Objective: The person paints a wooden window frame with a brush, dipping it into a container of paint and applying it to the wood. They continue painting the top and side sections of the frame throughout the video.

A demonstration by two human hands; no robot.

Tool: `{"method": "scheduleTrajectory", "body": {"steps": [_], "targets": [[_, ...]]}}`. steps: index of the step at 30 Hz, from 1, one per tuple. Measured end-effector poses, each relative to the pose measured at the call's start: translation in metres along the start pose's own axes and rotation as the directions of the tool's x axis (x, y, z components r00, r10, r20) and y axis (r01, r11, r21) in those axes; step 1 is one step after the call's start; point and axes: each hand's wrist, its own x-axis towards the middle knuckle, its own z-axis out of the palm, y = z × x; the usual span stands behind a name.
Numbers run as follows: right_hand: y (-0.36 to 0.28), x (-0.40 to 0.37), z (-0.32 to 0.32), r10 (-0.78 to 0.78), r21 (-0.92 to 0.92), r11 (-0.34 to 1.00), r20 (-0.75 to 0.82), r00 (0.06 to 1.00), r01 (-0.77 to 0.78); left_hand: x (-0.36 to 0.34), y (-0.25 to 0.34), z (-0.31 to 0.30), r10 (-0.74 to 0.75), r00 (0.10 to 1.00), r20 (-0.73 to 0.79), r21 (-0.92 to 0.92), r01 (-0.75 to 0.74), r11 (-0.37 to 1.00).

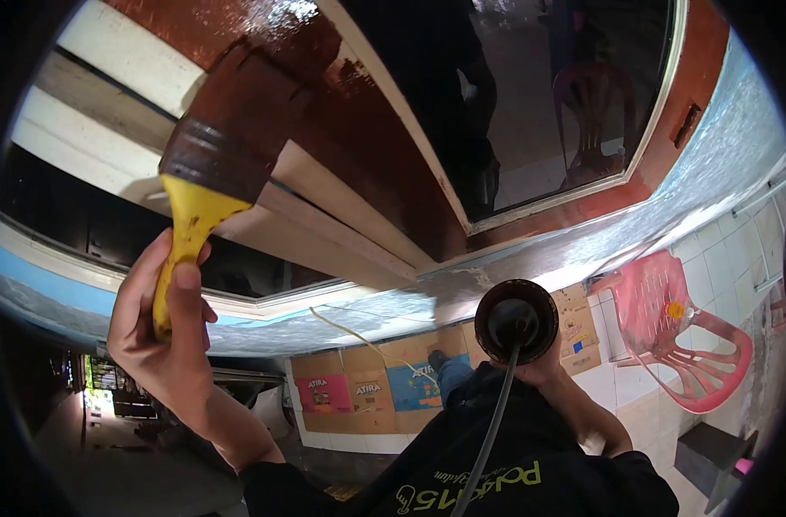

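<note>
My left hand (164, 349) is raised and wrapped round the yellow handle of a wide paintbrush (205, 207). Dark brown paint coats its ferrule and bristles, which overlap the glossy brown wooden frame (358, 146) in this view. Below the frame, my right hand (543, 370) grips a round paint can (486, 340), its open top facing me; most of the fingers are hidden behind it. Dark liquid shows inside the can. A thin grey cord (493, 422) crosses in front of the can and down over my black shirt.
A dark glass pane (531, 103) sits in the frame, beside bare pale wooden strips (324, 194). Flattened cardboard (358, 422) lies on the tiled floor under the wall (384, 314). A red plastic chair (651, 293) stands at right, near a dark box (711, 457).
</note>
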Motion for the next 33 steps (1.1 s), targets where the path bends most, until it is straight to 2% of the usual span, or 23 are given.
{"method": "scheduleTrajectory", "body": {"steps": [4, 6, 9, 12, 16, 21, 27, 33], "targets": [[0.000, -0.001, 0.002, -0.018, -0.013, 1.000, -0.002, 1.000, 0.018, 0.005, -0.004, 0.005, 0.116, 0.993, -0.011, -0.017, -0.116, 0.993], [-0.001, -0.001, 0.004, -0.015, -0.044, 0.999, 0.020, 1.000, 0.015, 0.007, -0.001, 0.005, 0.087, 0.996, 0.017, -0.003, -0.087, 0.996], [-0.001, -0.003, -0.001, -0.039, 0.098, 0.994, 0.002, 0.999, 0.038, 0.005, -0.005, 0.006, 0.090, 0.996, 0.017, 0.011, -0.091, 0.996], [-0.002, -0.003, 0.004, -0.057, 0.126, 0.991, 0.020, 0.998, 0.054, 0.000, -0.006, 0.003, 0.126, 0.992, -0.017, 0.024, -0.126, 0.992], [-0.003, -0.003, 0.000, -0.032, -0.052, 0.998, 0.022, 0.999, 0.033, 0.008, 0.008, 0.015, 0.151, 0.988, 0.024, -0.039, -0.150, 0.988], [-0.003, -0.002, 0.000, -0.039, 0.033, 0.999, -0.032, 0.999, 0.040, 0.008, 0.006, 0.021, 0.112, 0.993, 0.030, -0.013, -0.112, 0.994], [-0.006, -0.002, -0.001, -0.039, -0.037, 0.999, 0.003, 0.999, 0.039, 0.003, 0.012, 0.015, 0.048, 0.999, 0.023, -0.051, -0.047, 0.998], [-0.005, 0.001, 0.000, -0.031, 0.126, 0.992, 0.020, 0.999, 0.028, 0.005, 0.011, 0.022, 0.109, 0.994, -0.002, 0.003, -0.109, 0.994]]}}
